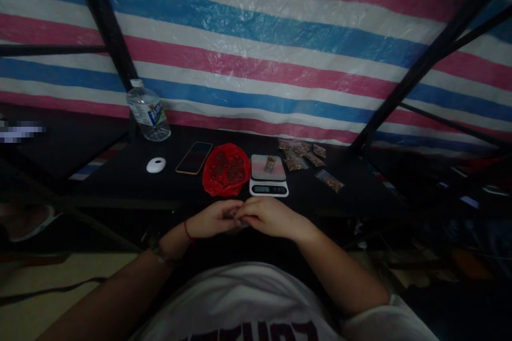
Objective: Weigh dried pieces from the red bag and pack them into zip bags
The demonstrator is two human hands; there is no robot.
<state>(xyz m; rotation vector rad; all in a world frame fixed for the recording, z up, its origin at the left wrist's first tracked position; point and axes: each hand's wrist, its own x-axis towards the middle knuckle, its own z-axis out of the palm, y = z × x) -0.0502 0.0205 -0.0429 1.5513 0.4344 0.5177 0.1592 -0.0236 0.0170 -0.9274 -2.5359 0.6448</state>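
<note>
My left hand (218,217) and my right hand (270,216) meet at the table's front edge. Their fingers are bent and pressed together; whatever lies between them is hidden, perhaps something small and pale. Just beyond them stands a white kitchen scale (269,190), with a small rolled cylinder (271,163) upright on its plate. Left of the scale an opened red plastic bag (208,178) holds dark reddish-brown pieces. To the right lie several small clear zip bags (296,163) with brown bits inside, one bag (330,181) apart from the others.
A phone (194,158) and a white oval object, perhaps a mouse (156,164), lie left on the black table (120,184). A clear plastic bottle (149,114) stands behind them. Dark metal posts (106,21) rise at both sides before a striped plastic sheet (256,37).
</note>
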